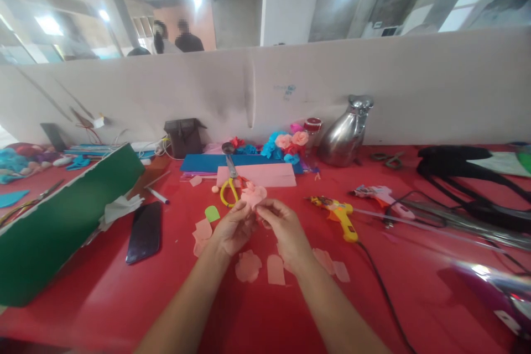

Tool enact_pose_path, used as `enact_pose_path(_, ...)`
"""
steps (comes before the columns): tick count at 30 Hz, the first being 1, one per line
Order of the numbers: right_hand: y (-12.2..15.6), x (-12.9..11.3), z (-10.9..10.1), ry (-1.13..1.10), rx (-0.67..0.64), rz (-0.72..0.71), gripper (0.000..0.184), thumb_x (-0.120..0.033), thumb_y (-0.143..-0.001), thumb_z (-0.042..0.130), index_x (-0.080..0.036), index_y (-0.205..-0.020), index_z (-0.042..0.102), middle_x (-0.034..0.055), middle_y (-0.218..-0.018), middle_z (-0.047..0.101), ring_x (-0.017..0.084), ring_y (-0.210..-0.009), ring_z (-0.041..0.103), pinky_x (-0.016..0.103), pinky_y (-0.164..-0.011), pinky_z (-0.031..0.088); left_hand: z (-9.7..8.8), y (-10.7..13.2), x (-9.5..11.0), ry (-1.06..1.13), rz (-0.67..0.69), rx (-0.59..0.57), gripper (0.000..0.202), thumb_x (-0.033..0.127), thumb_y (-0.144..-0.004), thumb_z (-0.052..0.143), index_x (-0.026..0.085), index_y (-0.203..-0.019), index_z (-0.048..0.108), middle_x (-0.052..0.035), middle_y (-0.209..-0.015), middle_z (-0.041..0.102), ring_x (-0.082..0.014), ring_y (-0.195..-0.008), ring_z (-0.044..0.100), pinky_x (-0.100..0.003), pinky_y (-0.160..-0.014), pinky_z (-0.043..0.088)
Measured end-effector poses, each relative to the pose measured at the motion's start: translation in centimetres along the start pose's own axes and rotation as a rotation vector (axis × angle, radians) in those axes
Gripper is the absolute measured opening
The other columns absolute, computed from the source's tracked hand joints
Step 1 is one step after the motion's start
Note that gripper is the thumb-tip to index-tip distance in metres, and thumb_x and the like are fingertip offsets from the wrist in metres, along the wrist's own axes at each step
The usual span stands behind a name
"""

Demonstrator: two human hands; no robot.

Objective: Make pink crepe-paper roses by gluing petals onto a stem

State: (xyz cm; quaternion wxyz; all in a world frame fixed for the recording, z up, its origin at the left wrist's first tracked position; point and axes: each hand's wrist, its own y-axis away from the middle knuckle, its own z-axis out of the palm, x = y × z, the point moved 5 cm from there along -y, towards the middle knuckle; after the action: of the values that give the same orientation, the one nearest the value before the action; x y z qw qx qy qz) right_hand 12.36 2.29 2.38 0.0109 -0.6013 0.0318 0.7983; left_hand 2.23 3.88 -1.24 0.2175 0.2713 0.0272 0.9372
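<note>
Between my two hands is a pink paper flower (253, 194), held up over the red table. My left hand (236, 229) is closed around its base, and my right hand (284, 228) pinches its lower right edge. Loose pink paper petals (248, 266) lie below my hands, with an arch-shaped pink petal (275, 270) by my right wrist. More pink pieces (202, 233) and a green paper piece (212, 213) are left of my left hand. Just beyond the flower lie scissors with yellow handles (228, 192), partly on folded pink paper (274, 175).
A yellow glue gun (342, 218) with a trailing cord and a pink glue gun (384, 197) lie at right. A green board (70, 227) stands at left beside a dark phone (144, 232). Finished paper flowers (286, 144) and a metal jug (346, 135) stand near the back partition.
</note>
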Motion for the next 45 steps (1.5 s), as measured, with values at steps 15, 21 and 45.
enact_pose_path(15,-0.1,-0.4,-0.3,0.062,0.062,0.004,0.02,-0.033,-0.061,0.071,-0.018,-0.073,0.066,-0.0002,-0.065,0.063,0.012,-0.061,0.054,0.023,-0.054,0.038,0.7,0.3,0.0,-0.11,-0.008,0.02,0.021,0.016,-0.062,0.074,0.016,-0.077,0.06,0.005,-0.059,0.055,-0.0018,-0.046,0.045,-0.015,-0.047,0.035)
enact_pose_path(21,0.1,-0.6,-0.3,0.09,0.054,-0.015,0.021,-0.034,-0.062,0.069,-0.019,-0.076,0.064,0.0007,-0.07,0.064,0.014,-0.065,0.057,0.024,-0.055,0.04,0.9,0.3,0.1,-0.123,0.026,0.044,0.023,0.015,-0.058,0.076,0.016,-0.075,0.061,0.0039,-0.059,0.056,-0.0029,-0.048,0.046,-0.015,-0.047,0.035)
enact_pose_path(45,1.2,-1.9,0.3,-0.001,-0.007,-0.111,0.016,-0.026,-0.061,0.072,-0.021,-0.074,0.064,-0.0008,-0.071,0.062,0.013,-0.065,0.053,0.023,-0.056,0.038,1.1,0.7,1.5,-0.38,0.328,-0.002,0.013,0.019,-0.059,0.075,0.018,-0.071,0.071,-0.0008,-0.069,0.064,-0.0094,-0.064,0.051,-0.022,-0.064,0.04)
